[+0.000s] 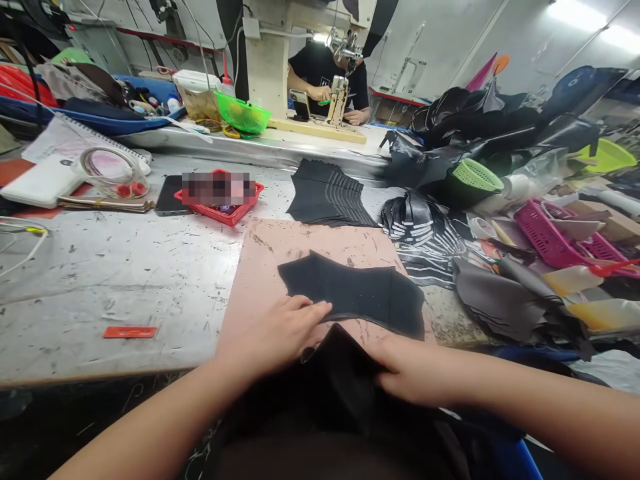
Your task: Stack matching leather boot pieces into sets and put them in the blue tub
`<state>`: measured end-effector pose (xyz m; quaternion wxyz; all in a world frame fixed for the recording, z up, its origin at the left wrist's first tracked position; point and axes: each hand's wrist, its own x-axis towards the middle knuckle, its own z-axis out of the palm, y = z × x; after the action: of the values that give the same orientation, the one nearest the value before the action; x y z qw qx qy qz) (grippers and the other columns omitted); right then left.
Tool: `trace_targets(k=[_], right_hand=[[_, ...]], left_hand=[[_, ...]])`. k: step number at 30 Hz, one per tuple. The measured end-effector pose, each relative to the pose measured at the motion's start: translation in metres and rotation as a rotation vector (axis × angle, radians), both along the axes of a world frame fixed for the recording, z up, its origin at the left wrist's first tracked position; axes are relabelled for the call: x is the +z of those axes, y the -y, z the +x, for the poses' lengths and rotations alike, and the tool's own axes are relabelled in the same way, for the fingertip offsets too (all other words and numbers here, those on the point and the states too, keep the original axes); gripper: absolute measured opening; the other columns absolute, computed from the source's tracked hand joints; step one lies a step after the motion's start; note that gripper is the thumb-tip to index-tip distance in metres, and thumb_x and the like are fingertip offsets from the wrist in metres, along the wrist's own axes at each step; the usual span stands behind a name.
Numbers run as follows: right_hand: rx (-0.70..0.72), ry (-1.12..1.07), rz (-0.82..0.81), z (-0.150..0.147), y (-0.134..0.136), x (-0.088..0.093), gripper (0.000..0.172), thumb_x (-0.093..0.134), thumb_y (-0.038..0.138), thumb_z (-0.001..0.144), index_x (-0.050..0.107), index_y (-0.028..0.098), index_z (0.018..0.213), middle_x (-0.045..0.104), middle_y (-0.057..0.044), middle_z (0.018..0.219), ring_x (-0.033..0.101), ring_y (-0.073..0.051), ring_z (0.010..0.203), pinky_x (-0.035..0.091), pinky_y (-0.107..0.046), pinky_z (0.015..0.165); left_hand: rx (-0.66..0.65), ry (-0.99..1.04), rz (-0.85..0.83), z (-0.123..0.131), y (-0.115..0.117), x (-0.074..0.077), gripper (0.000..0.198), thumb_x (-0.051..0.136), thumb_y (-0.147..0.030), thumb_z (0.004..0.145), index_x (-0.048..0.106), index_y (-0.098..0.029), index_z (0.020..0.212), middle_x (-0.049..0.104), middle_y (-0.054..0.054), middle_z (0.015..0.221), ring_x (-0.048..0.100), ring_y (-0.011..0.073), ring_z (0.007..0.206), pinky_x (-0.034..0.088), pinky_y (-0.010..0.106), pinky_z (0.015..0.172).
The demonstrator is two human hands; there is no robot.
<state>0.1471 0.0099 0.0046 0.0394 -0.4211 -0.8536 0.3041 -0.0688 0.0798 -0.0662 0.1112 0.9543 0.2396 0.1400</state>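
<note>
A black shoe-upper-like cut piece lies flat on a pinkish board. My left hand rests at its near left edge, fingers stretched out and the forefinger touching it; the thumb is partly hidden. My right hand is closed on another black piece of material, which is folded up at the table's front edge, close to my left hand. Its lower part merges with the dark area at my lap. Behind the board lies a fanned stack of black cut pieces.
At right are striped black pieces, grey pieces and a magenta basket. A red tray, a phone and an orange strip lie left. Beyond stands a sewing machine, with a person behind it.
</note>
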Motion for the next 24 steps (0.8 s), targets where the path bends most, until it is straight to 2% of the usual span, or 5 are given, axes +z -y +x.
trace_targets(k=[4, 7, 14, 19, 24], right_hand=[[-0.055, 0.002, 0.069, -0.001, 0.002, -0.012, 0.046, 0.048, 0.002, 0.064, 0.067, 0.027, 0.097, 0.071, 0.002, 0.083, 0.066, -0.017, 0.081, 0.049, -0.024, 0.073], [-0.068, 0.056, 0.033, -0.005, -0.001, -0.016, 0.041, 0.052, 0.006, 0.064, 0.066, 0.025, 0.098, 0.071, 0.0, 0.083, 0.065, -0.019, 0.08, 0.048, -0.026, 0.072], [-0.098, 0.335, -0.234, -0.008, -0.007, -0.002, 0.024, 0.045, 0.012, 0.077, 0.06, 0.018, 0.096, 0.069, -0.008, 0.092, 0.063, -0.021, 0.083, 0.045, -0.028, 0.067], [-0.16, 0.473, -0.055, -0.007, -0.002, -0.003, 0.024, 0.039, 0.009, 0.08, 0.056, 0.015, 0.095, 0.068, -0.009, 0.087, 0.064, -0.022, 0.076, 0.041, -0.027, 0.062], [-0.142, 0.469, -0.036, -0.003, 0.003, -0.013, 0.023, 0.042, 0.032, 0.088, 0.059, 0.018, 0.082, 0.068, -0.006, 0.077, 0.063, -0.021, 0.07, 0.039, -0.027, 0.058]], left_hand=[[-0.046, 0.356, 0.184, -0.005, -0.005, 0.009, 0.038, 0.046, -0.027, 0.09, 0.04, -0.019, 0.126, 0.047, 0.015, 0.131, 0.053, 0.0191, 0.107, 0.046, 0.033, 0.086], [-0.268, 0.285, 0.383, -0.015, -0.005, 0.025, 0.033, 0.047, -0.013, 0.087, 0.052, -0.032, 0.113, 0.052, 0.005, 0.128, 0.058, 0.0125, 0.078, 0.047, 0.026, 0.066], [-0.657, 0.239, 0.58, -0.02, 0.016, 0.059, 0.027, 0.043, -0.016, 0.081, 0.069, -0.011, 0.087, 0.069, 0.01, 0.093, 0.059, 0.0151, 0.059, 0.046, 0.025, 0.044], [-0.575, 0.203, 0.454, -0.017, 0.017, 0.046, 0.037, 0.033, -0.012, 0.084, 0.066, -0.002, 0.097, 0.069, 0.013, 0.093, 0.064, 0.0177, 0.084, 0.052, 0.023, 0.078], [-0.538, 0.147, 0.49, -0.021, 0.021, 0.016, 0.032, 0.037, -0.008, 0.085, 0.064, -0.004, 0.102, 0.068, 0.013, 0.099, 0.065, 0.0182, 0.078, 0.055, 0.027, 0.067]])
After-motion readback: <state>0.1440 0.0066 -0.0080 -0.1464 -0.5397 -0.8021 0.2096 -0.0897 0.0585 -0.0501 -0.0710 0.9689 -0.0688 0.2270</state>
